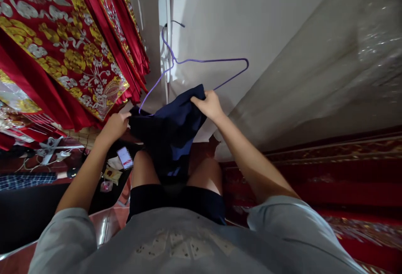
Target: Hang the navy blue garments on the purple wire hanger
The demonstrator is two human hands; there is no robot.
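Observation:
A dark navy garment (177, 123) is stretched between my two hands in front of my knees. My left hand (115, 126) is closed on its left edge, and my right hand (209, 104) pinches its upper right corner. Behind the cloth hangs a purple clothes hanger (209, 60), its hook up at a white vertical edge. The hanger's left end reaches down to the cloth near my left hand. Its right shoulder stands out bare above my right hand. The cloth hides part of the hanger's lower bar, and the garment's exact kind is unclear.
Red cloths with gold and silver embroidery (72, 52) hang at left. Plastic-covered material (314, 81) leans at right above red embroidered fabric (314, 182). Beside my left knee, a phone (124, 157) and small packets (112, 174) lie on a dark surface. Another person's checked clothing (28, 180) shows far left.

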